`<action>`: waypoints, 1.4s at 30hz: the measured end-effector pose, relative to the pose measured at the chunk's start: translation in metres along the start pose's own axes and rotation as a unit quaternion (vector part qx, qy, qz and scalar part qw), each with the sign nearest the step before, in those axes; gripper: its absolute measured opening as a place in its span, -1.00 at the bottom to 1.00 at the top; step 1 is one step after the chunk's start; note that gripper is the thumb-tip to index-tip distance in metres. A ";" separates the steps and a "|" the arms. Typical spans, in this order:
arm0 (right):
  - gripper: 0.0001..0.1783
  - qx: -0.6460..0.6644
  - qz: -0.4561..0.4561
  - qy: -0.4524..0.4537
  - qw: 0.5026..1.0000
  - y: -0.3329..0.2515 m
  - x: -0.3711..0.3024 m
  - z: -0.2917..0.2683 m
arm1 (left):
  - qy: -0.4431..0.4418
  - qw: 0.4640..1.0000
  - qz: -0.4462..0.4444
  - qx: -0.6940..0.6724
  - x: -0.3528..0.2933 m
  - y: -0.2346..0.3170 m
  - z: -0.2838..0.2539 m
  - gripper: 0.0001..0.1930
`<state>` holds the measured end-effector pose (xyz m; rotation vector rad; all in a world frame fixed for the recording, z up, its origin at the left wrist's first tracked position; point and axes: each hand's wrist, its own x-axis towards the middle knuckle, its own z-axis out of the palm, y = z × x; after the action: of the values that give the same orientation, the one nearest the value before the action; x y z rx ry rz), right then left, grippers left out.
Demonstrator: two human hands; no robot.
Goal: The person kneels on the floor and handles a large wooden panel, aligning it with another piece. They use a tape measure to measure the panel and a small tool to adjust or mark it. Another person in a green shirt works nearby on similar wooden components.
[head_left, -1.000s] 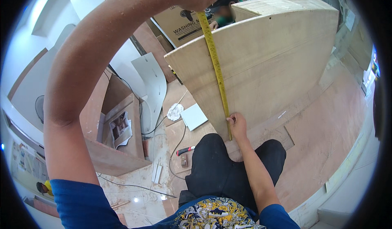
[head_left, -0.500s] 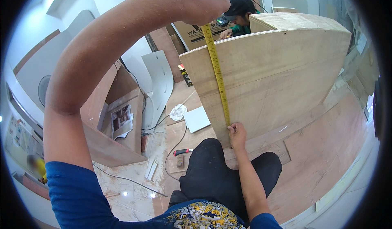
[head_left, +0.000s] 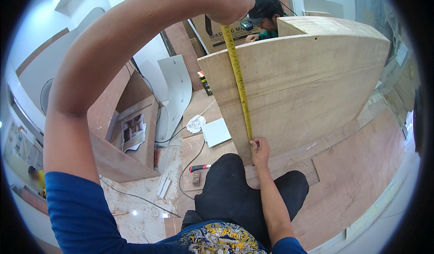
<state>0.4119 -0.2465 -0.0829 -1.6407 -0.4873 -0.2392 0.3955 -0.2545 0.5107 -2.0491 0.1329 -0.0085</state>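
Observation:
A yellow tape measure [head_left: 240, 84] is stretched along the face of a large plywood panel [head_left: 307, 77], crossing its upper edge near the left corner. My left hand [head_left: 230, 3] is raised above that edge, closed at the tape's upper end; its fingers and the tape's case are largely hidden. A dark strap hangs below this hand. Low on the panel, my right hand [head_left: 260, 149] pinches the tape's lower end with thumb and fingers. The panel stands tilted before my knees, its top curving back into a wooden side piece [head_left: 332, 24].
Behind the panel a person in a dark cap [head_left: 266, 7] bends close to its edge. A cardboard box [head_left: 212, 37] stands behind. To the left are a wooden cabinet frame [head_left: 131, 159], a white tile [head_left: 216, 132], a red-and-black cutter [head_left: 199, 167] and a cable [head_left: 135, 200].
The view has shifted slightly. The tape stays stretched between both hands, its upper end a little further left. The dark strap now shows under my left hand.

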 end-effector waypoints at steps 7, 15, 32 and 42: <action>-0.84 -0.007 -0.033 0.009 0.999 0.006 -0.003 0.000 | -0.018 1.000 -0.010 0.020 -0.002 0.009 -0.004 -0.76; -0.75 0.011 -0.031 -0.006 0.999 0.003 -0.007 0.002 | -0.055 0.997 -0.023 0.041 -0.016 0.003 0.005 -0.75; -0.75 -0.019 -0.008 -0.010 1.000 0.008 -0.008 0.005 | -0.094 0.992 -0.042 0.073 -0.005 0.004 0.005 -0.71; -0.76 -0.014 0.003 -0.007 1.000 0.002 -0.011 0.008 | -0.126 0.986 -0.096 0.052 -0.005 0.010 -0.005 -0.62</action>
<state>0.4019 -0.2406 -0.0904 -1.6712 -0.4909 -0.2302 0.3898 -0.2627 0.5040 -1.9330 -0.2188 0.1203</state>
